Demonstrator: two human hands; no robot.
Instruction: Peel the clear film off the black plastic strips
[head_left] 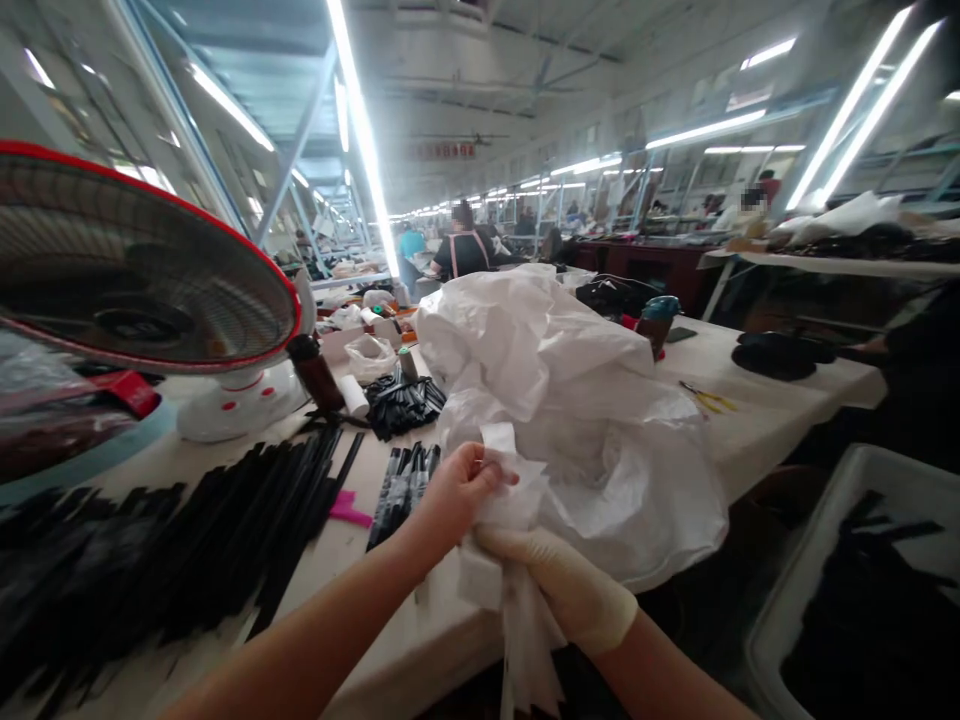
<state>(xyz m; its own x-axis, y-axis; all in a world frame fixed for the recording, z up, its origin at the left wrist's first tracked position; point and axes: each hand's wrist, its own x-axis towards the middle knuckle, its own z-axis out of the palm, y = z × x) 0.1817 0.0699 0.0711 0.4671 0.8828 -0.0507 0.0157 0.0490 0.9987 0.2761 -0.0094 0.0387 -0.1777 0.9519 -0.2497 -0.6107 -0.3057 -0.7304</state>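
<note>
In the head view my bare left hand (463, 488) pinches a piece of the thin white strips (517, 497), thumb against fingers. Just below it, my right hand (566, 580), in a pale glove, is closed round a bundle of the same white strips; the loose ends (525, 640) hang down past the table edge. Whether they are paper or fabric I cannot tell. Right behind both hands a large crumpled white plastic bag (547, 350) lies on the table, and its opening and contents are hidden.
Black strips (225, 520) cover the table's left side, with a pink piece (350, 508) beside them. A red-rimmed fan (142, 270) stands at the left. Yellow-handled pliers (709, 398) lie on the right. A white bin (780, 580) holds dark pieces. People work farther back.
</note>
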